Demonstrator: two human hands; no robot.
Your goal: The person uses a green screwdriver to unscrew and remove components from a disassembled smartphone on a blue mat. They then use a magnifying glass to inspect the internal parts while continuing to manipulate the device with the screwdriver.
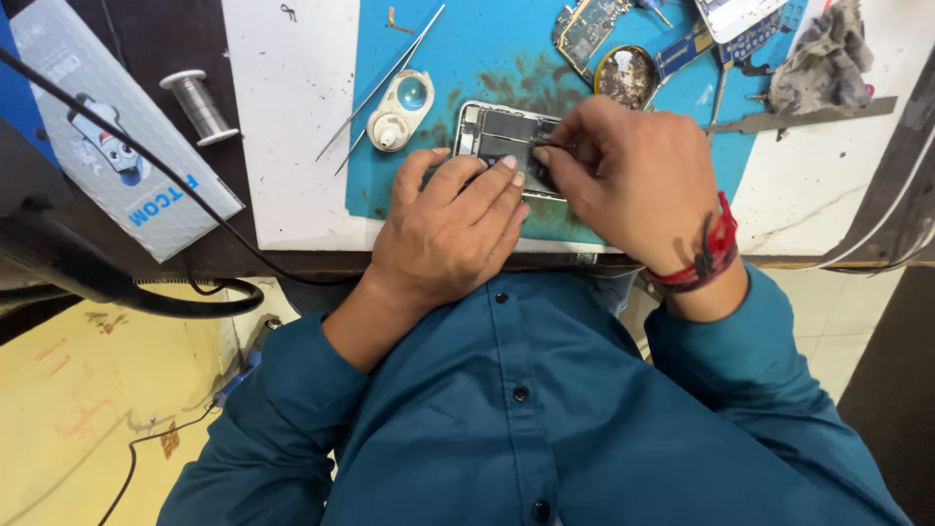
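Opened smartphone (502,136) with its back cover off and dark inner parts bared, lying on a stained blue work mat (458,58) near the mat's front edge, taken here as the landmark. Left hand (453,224) laid flat just in front of the phone, fingers together and stretched forward, fingertips pressing on its near edge and lower body. Right hand (633,175) over the phone's right end, thumb and forefinger pinched narrow on something small and dark at the phone's inside, possibly a thin tool or a connector, too small to tell. Red and black thread band (709,251) around the right wrist. Left of the phone on the mat, a small white plastic magnifier with a round lens (401,109), and past it a pair of slim steel tweezers (380,86) lying aslant across the mat's edge. Behind the phone to the right, a round open tin of brownish paste (628,74) and a green bare circuit board (584,27). Far left of the phone, off the mat, a spool of grey solder wire (199,105). Far right, a crumpled grey rag (823,58).
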